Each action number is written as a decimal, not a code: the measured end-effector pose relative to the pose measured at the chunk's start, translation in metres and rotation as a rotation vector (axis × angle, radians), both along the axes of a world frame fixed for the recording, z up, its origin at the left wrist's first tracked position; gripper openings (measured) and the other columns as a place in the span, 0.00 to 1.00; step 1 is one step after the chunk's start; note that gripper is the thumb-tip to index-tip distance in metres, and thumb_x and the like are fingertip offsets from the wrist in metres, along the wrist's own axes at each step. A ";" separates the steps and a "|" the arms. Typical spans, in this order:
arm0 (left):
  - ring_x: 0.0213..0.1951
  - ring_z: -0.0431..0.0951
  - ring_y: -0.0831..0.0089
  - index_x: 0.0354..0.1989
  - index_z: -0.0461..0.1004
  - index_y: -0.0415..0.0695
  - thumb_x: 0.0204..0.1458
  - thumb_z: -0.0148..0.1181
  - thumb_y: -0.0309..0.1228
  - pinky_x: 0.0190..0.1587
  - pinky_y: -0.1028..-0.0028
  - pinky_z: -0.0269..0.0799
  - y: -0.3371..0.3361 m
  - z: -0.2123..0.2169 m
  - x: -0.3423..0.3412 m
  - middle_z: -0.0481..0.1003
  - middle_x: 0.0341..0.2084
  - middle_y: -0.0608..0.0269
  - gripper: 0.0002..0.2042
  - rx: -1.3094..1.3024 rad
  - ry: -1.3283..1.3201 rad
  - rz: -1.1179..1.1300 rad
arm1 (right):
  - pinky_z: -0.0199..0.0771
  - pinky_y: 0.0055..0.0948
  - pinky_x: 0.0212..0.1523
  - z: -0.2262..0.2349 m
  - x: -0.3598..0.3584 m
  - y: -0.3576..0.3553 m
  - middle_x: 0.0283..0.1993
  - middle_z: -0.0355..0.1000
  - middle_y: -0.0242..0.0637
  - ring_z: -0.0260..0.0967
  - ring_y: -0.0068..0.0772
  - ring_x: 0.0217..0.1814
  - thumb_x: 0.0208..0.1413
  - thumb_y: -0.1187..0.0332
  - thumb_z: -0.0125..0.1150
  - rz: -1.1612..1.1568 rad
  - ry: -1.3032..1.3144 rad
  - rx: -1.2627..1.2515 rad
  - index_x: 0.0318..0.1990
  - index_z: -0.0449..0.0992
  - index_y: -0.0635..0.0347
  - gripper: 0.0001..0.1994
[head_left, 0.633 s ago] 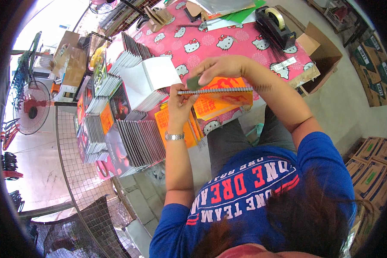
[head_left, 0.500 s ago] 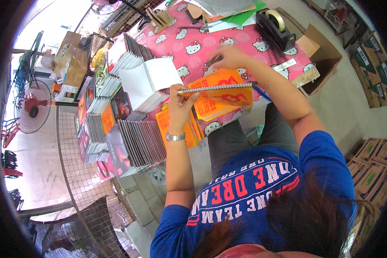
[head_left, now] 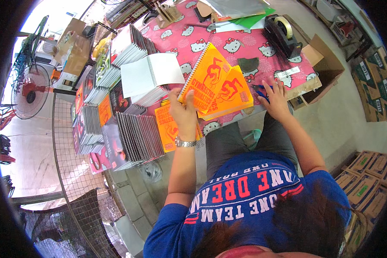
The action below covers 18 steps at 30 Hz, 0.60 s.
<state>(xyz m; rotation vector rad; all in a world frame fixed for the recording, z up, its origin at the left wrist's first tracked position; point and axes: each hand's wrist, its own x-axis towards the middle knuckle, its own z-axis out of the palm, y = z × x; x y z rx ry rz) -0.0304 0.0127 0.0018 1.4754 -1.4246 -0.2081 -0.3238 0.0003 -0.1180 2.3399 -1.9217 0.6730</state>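
As left hand [head_left: 183,114] grips notebook [head_left: 208,74], right hand [head_left: 277,102] spread over blue tool [head_left: 259,87], tape [head_left: 289,28] in dispenser [head_left: 290,46]

We see orange notebook [head_left: 207,71], red figure and lettering on cover. Our desk [head_left: 179,44] pink, patterned with white cat faces, pale flowers. Our shirt [head_left: 241,172] blue, lettering white and red. Tape dispenser [head_left: 292,47] black, tape roll [head_left: 289,29] pale yellow, sheet [head_left: 251,20] green, watch [head_left: 187,142] silver.

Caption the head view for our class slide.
Left hand holding an orange notebook; right hand at a blue tool.
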 end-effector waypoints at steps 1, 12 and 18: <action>0.19 0.73 0.78 0.40 0.68 0.39 0.63 0.51 0.36 0.15 0.75 0.66 -0.001 0.002 -0.004 0.68 0.22 0.62 0.11 -0.121 -0.076 0.039 | 0.53 0.55 0.63 0.014 0.005 -0.002 0.64 0.58 0.46 0.52 0.54 0.67 0.53 0.60 0.62 0.017 -0.089 -0.100 0.61 0.67 0.51 0.27; 0.21 0.67 0.82 0.35 0.69 0.38 0.64 0.49 0.40 0.20 0.76 0.75 0.011 -0.012 0.002 0.64 0.21 0.68 0.15 0.148 0.141 0.055 | 0.36 0.60 0.69 0.160 0.147 -0.075 0.60 0.66 0.37 0.54 0.40 0.70 0.53 0.64 0.62 0.876 -0.158 0.115 0.58 0.69 0.47 0.23; 0.25 0.70 0.81 0.36 0.67 0.38 0.62 0.52 0.33 0.26 0.75 0.82 0.012 -0.018 0.004 0.64 0.24 0.69 0.10 -0.029 0.248 -0.041 | 0.41 0.63 0.67 0.148 0.137 -0.060 0.59 0.66 0.39 0.57 0.48 0.67 0.58 0.61 0.57 0.682 -0.130 -0.150 0.51 0.75 0.49 0.14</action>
